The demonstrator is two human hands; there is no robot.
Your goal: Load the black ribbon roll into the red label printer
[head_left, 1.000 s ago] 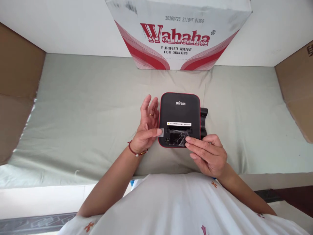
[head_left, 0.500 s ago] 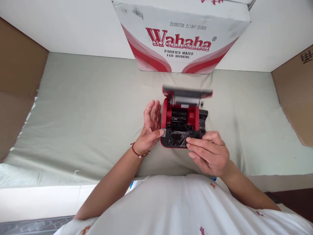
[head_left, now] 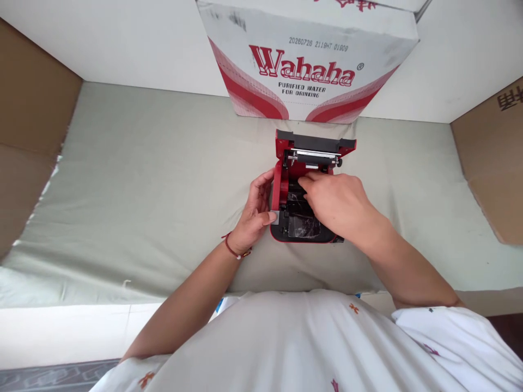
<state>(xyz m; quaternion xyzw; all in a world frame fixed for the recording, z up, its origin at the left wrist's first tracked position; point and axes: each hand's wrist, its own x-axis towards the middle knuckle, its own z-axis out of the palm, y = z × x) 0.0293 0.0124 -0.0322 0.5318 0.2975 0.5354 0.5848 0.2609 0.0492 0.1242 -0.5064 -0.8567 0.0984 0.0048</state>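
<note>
A small red and black printer (head_left: 276, 190), which looks like a label printer, stands on the cloth with its lid (head_left: 316, 142) raised. A shiny black film (head_left: 304, 226) lies across its front, running back into the well. My left hand (head_left: 258, 209) grips the printer's left side, the thumb on a grey tab (head_left: 275, 217) at the front corner and the fingers behind the wall. From the right, my right hand (head_left: 337, 204) reaches into the well, fingers curled over the black roll. What those fingertips hold, if anything, is hidden. Under the lid a roller (head_left: 314, 159) shows.
Behind the printer stands a white and red water carton (head_left: 304, 71). Brown cardboard (head_left: 36, 141) rises at the left and more cardboard (head_left: 490, 169) at the right. A pale green cloth (head_left: 163, 190) covers the table.
My right hand has moved from the film at the printer's front edge back into the well. The lid, blurred by motion before, now stands still and tipped further back. My left hand keeps its hold.
</note>
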